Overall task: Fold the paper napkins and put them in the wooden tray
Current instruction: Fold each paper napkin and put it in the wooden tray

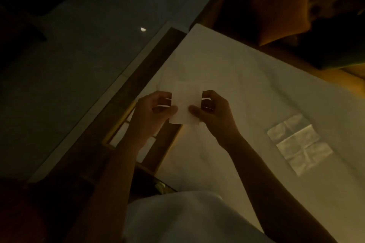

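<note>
A small folded white paper napkin [185,102] is held up between both hands above the white surface. My left hand [156,110] pinches its left edge with thumb and curled fingers. My right hand [211,108] pinches its right edge the same way. Below my left forearm lies the wooden tray [110,136], its light rim showing, with pale folded napkins [122,134] inside. An unfolded, creased white napkin [299,143] lies flat on the surface to the right.
The white cloth-covered surface [237,85] fills the middle and right. A dark wooden ledge [150,61] runs along its left edge, with grey floor beyond. An orange cushion [282,14] lies at the far right. The scene is dim.
</note>
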